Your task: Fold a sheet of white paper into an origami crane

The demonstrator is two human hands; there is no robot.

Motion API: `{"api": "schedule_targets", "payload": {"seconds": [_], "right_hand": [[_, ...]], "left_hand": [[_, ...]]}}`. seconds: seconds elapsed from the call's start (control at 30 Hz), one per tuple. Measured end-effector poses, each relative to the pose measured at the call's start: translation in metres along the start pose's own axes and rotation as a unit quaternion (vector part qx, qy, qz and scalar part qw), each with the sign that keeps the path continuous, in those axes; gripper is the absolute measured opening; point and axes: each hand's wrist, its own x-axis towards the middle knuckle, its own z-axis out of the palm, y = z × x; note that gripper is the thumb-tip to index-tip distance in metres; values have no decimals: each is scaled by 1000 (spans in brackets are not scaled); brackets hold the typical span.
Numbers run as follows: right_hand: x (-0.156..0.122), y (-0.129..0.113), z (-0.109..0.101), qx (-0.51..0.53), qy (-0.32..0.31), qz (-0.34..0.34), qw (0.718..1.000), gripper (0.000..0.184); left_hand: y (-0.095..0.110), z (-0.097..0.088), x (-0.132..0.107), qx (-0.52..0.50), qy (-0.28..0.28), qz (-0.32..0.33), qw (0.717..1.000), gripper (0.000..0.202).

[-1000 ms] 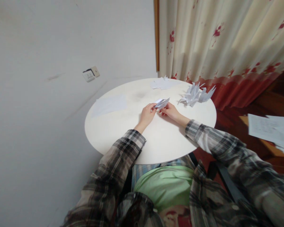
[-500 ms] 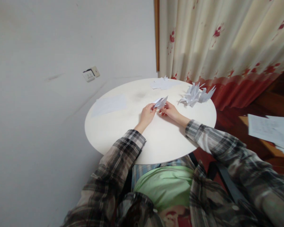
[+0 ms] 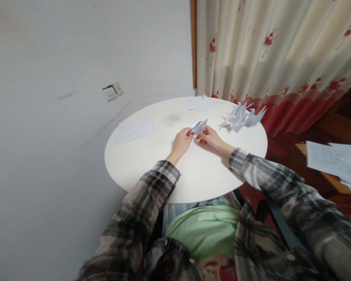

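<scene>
A folded piece of white paper (image 3: 199, 127) with pointed ends is held up over the middle of the round table. My left hand (image 3: 183, 142) pinches its near left corner between thumb and fingers. On its right side, my right hand (image 3: 210, 137) grips the lower edge, with some fingers curled beneath. To the right lies a cluster of folded paper cranes (image 3: 239, 117), their wings and points sticking up. The finer folds in the held paper are too small to make out.
On the white round table (image 3: 210, 175) lie a flat paper sheet (image 3: 134, 129) at the left and small paper pieces (image 3: 201, 103) at the back. A wall with a socket (image 3: 109, 93) borders the left, a curtain (image 3: 269, 58) the far right. Printed sheets (image 3: 333, 158) lie right of the table.
</scene>
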Motion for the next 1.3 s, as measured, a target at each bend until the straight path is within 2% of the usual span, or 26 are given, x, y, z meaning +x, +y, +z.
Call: {"api": "schedule_targets", "payload": {"seconds": [0.47, 1.3], "right_hand": [[-4, -9, 1, 6, 7, 17, 1000, 29], [-3, -8, 1, 3, 11, 25, 1000, 27]], "left_hand": [[2, -1, -1, -3, -1, 0, 1000, 25], [2, -1, 0, -4, -4, 5, 1000, 25]]}}
